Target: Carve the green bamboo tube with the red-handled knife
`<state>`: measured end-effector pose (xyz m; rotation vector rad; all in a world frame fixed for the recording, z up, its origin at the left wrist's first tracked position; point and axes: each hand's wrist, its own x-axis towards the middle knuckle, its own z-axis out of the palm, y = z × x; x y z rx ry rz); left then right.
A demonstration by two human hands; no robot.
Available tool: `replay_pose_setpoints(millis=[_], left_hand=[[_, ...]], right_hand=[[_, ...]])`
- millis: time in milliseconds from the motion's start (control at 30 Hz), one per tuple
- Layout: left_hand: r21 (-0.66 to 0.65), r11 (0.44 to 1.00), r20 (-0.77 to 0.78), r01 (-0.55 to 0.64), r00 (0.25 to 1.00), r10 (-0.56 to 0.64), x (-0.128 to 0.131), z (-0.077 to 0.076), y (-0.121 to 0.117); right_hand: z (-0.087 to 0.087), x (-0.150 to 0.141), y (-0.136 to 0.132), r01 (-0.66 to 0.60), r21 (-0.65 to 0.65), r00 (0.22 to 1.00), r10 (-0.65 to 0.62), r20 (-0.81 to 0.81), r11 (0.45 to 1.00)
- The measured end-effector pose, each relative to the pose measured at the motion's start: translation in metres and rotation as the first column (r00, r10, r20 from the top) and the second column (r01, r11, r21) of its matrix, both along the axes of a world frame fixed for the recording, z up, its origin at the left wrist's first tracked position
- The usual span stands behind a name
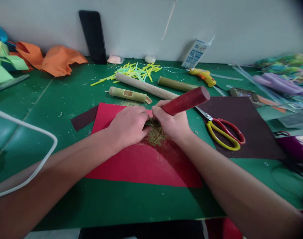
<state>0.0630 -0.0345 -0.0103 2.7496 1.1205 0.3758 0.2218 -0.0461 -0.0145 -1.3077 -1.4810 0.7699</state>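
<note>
My left hand [128, 126] is closed over a small green-brown piece [148, 123], mostly hidden by the fingers. Close beside it, my right hand [175, 124] wraps round a tool with a thick red handle [187, 100], which slants up to the right. The working end of that tool is hidden by the hands. Fine greenish shavings [156, 136] lie heaped beneath my fingers on a red sheet of paper [139, 166]. Just beyond my left hand is a bamboo tube [128, 94] with a rectangular notch cut in it.
Scissors [223, 131] with red and yellow handles rest on a dark sheet [256, 129]. Behind lie a pale wooden rod [146, 87], another bamboo piece [177, 83], yellow-green strips [131, 71] and a yellow glue gun [203, 76]. A phone [93, 36] leans on the wall; a white cable [42, 128] loops at left.
</note>
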Motion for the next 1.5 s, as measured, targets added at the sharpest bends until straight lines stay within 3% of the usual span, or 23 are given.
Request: replay_pose_setpoints(millis=[433,600,767,1067,1233,1500], left_hand=[[-0.014,1.0,0.039,0.004,0.999,-0.003,0.0001,-0.002,-0.0008],[-0.021,1.0,0.008,0.006,1.0,-0.006,0.0013,0.0001,0.0001],[-0.021,1.0,0.021,0.005,1.0,-0.004,0.0007,0.0001,-0.0002],[0.018,1.0,0.05,0.012,0.999,-0.013,-0.0008,-0.0028,-0.0018],[0.036,0.999,0.019,0.023,1.0,-0.024,-0.0015,-0.0025,-0.0003],[0.136,0.99,-0.022,0.037,0.999,-0.035,-0.0025,-0.0051,-0.0021]], right_hand=[[0.0037,0.0004,-0.003,-0.079,-0.089,0.997,0.079,-0.007,0.993],[0.0006,0.0005,-0.0026,0.017,-0.007,0.999,-0.018,-0.031,1.0],[-0.0001,-0.0018,-0.0008,0.005,0.027,1.0,-0.005,-0.004,1.0],[0.0054,-0.0011,-0.003,-0.06,-0.09,0.998,0.059,-0.016,0.994],[0.0032,-0.0008,-0.0013,0.022,-0.04,0.999,-0.024,-0.04,0.999],[0.0006,-0.0011,-0.0004,0.003,0.013,1.0,-0.003,0.0,1.0]])
